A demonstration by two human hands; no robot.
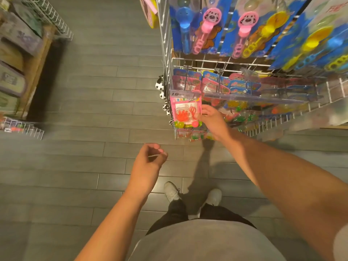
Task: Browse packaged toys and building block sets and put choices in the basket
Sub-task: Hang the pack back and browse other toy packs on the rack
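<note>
Down at the bottom of the frame, two white shoes [192, 193] stand on the grey plank floor [84, 110]. Just above them the left hand [148, 160] hangs over the floor, fingers loosely curled, holding nothing. Further up, right of centre, the right hand [211, 121] pinches the right edge of a pink toy pack [185, 112] hanging at the front of the wire rack [244, 65]. Bubble wands [244, 29] hang along the upper right.

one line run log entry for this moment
stage: browsing | right hand: pinches pink toy pack at wire rack front | left hand: loosely curled, holds nothing | basket: not in view
</note>
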